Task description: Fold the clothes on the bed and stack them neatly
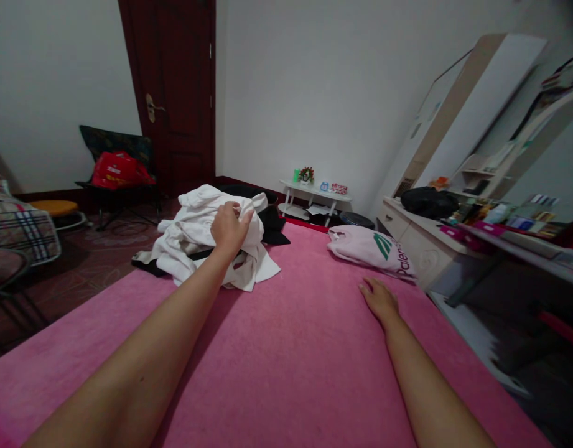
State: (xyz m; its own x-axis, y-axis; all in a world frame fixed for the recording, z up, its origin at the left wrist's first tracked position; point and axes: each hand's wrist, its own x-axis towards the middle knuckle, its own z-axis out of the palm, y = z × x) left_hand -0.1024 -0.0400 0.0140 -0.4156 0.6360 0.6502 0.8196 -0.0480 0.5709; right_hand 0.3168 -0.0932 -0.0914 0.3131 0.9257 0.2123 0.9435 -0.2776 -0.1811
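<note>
A heap of clothes lies at the far left of the pink bed cover [305,348], with a crumpled white garment [197,211] on top and black cloth [273,225] behind and beneath it. My left hand [231,227] reaches onto the heap, its fingers curled closed on the white garment. Palm down on the cover, my right hand [379,300] rests with fingers stretched and holds nothing. Just beyond it is a folded light pink garment [361,246] with a green print and dark lettering.
A white dresser [407,227] with a black bag [430,202] and bottles stands along the right side. Behind the bed is a small white shelf table [314,190]. At the left, a red bag [118,169] sits on a folding chair near the dark door [178,93].
</note>
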